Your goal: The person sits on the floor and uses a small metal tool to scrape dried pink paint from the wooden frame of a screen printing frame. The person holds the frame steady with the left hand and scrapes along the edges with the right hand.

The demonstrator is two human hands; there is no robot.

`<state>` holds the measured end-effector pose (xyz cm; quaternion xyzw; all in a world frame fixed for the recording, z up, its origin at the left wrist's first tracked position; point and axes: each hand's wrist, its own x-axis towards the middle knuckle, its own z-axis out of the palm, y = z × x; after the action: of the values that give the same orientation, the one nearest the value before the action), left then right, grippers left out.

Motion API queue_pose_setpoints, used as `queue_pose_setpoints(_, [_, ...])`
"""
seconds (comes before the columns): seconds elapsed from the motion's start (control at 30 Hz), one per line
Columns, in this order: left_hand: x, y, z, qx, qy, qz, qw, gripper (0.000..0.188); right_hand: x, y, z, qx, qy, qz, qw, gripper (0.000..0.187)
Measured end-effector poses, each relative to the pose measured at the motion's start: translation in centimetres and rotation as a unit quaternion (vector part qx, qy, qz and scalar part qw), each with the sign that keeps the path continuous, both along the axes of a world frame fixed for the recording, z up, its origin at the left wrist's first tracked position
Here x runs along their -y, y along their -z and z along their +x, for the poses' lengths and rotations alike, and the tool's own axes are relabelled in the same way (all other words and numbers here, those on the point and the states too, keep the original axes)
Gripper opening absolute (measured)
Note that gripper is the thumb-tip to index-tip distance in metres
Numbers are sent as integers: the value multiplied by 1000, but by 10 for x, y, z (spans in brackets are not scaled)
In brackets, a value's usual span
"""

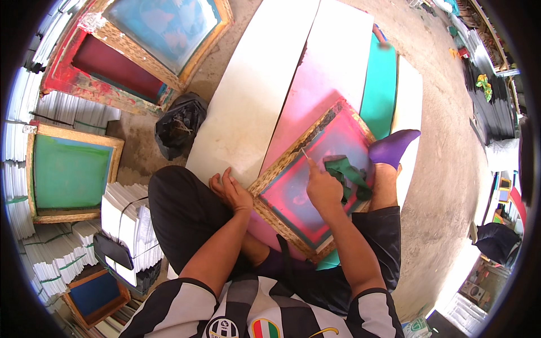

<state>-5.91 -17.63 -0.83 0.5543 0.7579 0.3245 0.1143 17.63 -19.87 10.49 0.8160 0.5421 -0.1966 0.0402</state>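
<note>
A wooden-framed printing screen (280, 152) lies tilted across my lap, its mesh grey-blue with smeared pink borders. My right hand (326, 188) is closed over the mesh, index finger stretched along a thin, pale blade-like tool (304, 151). The tool's tip meets the inner edge of the frame's upper-left bar; its handle is hidden in my fist. A crumpled dark green cloth (352, 177) lies on the mesh just right of that hand. At the frame's left corner, my left hand (232, 191) rests with its fingers spread, the heel of the palm close against the wood.
White, pink and green boards (259, 73) lie under the screen. A foot in a purple sock (393, 147) is beside its right corner. On the left are more framed screens (73, 172), a black plastic bag (180, 124), tied stacks of white sheets (127, 225) and a dark phone (114, 252).
</note>
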Motion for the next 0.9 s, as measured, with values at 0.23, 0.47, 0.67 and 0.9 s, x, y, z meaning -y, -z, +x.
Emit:
queue_pose_setpoints(0.23, [0,-5,2,2,-5,-1,1000,31,11,34,18,-184,30,127,974,46])
queue_pose_setpoints(0.47, [-2,-4,4,2,-4,2,1000,30,15,51,16,-266,82,175,945,43])
queue_pose_setpoints(0.67, [-4,4,-4,-7,-9,5,1000,30,17,38,4,-68,-6,120,990,41])
queue_pose_setpoints(0.9, [-2,-1,1,4,2,-13,1000,32,18,62,18,-344,127,218,904,39])
